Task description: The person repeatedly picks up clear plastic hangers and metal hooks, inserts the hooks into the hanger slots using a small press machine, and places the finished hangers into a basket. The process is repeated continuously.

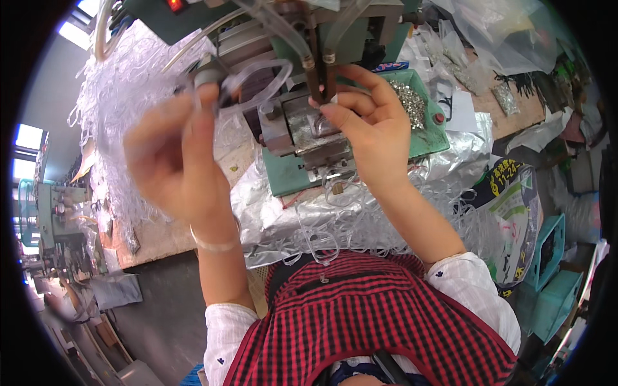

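Observation:
My left hand (183,161), smeared by motion, is raised left of a green bench machine (293,138). Its fingers are closed on a clear plastic eyeglass frame (280,80), whose loop sticks out toward the machine. Beneath the machine's two brown upright prongs (322,83), my right hand (380,125) has thumb and fingers pinched together at the metal fixture (315,122). Whatever lies between those fingertips is too small to make out. Right of that hand, a green tray (438,138) holds a heap of small shiny metal parts (409,103).
A large pile of clear plastic frames (112,96) covers the left of the bench. More loose frames (347,215) lie on silver foil (257,215) along the front edge. Clear hoses (280,29) hang above the machine. Teal crates (553,302) stand at the lower right.

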### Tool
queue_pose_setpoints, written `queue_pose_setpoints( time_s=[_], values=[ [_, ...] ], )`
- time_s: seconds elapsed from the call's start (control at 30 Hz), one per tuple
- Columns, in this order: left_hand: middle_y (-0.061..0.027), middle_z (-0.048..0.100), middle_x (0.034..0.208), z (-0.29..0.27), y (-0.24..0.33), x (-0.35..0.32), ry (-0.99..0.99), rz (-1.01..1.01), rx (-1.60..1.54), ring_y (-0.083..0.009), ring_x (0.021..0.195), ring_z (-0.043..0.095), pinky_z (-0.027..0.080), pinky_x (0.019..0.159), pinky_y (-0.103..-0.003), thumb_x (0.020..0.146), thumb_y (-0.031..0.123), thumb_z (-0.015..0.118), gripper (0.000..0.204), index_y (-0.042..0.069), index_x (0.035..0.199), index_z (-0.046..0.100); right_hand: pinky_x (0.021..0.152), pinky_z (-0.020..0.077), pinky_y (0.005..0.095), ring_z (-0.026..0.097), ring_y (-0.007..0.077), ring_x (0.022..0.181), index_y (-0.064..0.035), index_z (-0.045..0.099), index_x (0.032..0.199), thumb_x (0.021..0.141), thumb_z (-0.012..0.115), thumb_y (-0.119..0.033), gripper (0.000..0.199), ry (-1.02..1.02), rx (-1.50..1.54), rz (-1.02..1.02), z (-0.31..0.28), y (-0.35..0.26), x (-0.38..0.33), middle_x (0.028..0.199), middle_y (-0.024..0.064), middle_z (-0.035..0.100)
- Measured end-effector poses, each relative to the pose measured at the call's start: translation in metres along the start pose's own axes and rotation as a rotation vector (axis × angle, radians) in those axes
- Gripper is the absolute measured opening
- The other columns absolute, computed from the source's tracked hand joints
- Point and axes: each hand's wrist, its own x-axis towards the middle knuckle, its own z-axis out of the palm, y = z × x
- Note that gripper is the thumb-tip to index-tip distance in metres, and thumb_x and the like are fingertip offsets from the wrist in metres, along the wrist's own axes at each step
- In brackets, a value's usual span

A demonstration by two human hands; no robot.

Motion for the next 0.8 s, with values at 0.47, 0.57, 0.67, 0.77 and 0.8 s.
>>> queue_pose_setpoints(
  time_s=[0.47, 0.57, 0.67, 0.77, 0.8],
  values=[
    [-0.0099, 0.076, 0.106, 0.031, -0.005, -0.052, -0.690, 0.623, 0.380, -0.0198, 0.071, 0.065, 0.060, 0.067, -0.034, 0.073, 0.008, 0.077, 0.019, 0.006, 0.089, 0.069, 0.097, 0.0493, 0.0336, 0.066, 0.0234, 0.113, -0.0024, 0.064, 0.129, 0.089, 0.062, -0.002, 0.040, 0.290, -1.015, -0.051, -0.158, 0.030, 0.018, 0.122, 0.0132, 0.071],
    [-0.0099, 0.075, 0.103, 0.025, -0.008, -0.059, -0.678, 0.551, 0.380, -0.0230, 0.079, 0.070, 0.064, 0.078, -0.039, 0.074, 0.007, 0.075, 0.016, 0.006, 0.088, 0.069, 0.100, 0.0486, 0.0393, 0.065, 0.0294, 0.114, -0.0045, 0.072, 0.115, 0.085, 0.070, -0.009, 0.030, 0.148, -1.155, -0.192, -0.152, 0.015, -0.004, 0.115, 0.0124, 0.073],
    [-0.0105, 0.074, 0.107, 0.022, -0.010, -0.064, -0.637, 0.529, 0.329, -0.0252, 0.082, 0.071, 0.064, 0.081, -0.040, 0.075, 0.007, 0.074, 0.016, 0.005, 0.090, 0.070, 0.104, 0.0452, 0.0468, 0.054, 0.0395, 0.129, -0.0037, 0.072, 0.106, 0.081, 0.074, -0.013, 0.027, 0.073, -1.734, -0.429, -0.136, 0.015, -0.006, 0.122, 0.0204, 0.067],
    [-0.0113, 0.073, 0.113, 0.023, -0.004, -0.072, -0.610, 0.459, 0.329, -0.0266, 0.085, 0.070, 0.063, 0.089, -0.042, 0.078, 0.005, 0.072, 0.015, 0.004, 0.093, 0.070, 0.105, 0.0450, 0.0501, 0.053, 0.0416, 0.130, -0.0019, 0.072, 0.096, 0.084, 0.072, -0.012, 0.016, 0.059, -1.679, -0.482, -0.149, 0.049, 0.020, 0.123, 0.0219, 0.066],
    [-0.0119, 0.072, 0.116, 0.022, 0.004, -0.076, -0.634, 0.370, 0.317, -0.0269, 0.087, 0.069, 0.060, 0.094, -0.046, 0.080, 0.003, 0.070, 0.018, 0.004, 0.098, 0.070, 0.105, 0.0455, 0.0503, 0.055, 0.0415, 0.129, -0.0007, 0.072, 0.093, 0.084, 0.072, -0.011, 0.014, 0.056, -1.650, -0.455, -0.151, 0.051, 0.023, 0.122, 0.0204, 0.067]
  ],
)
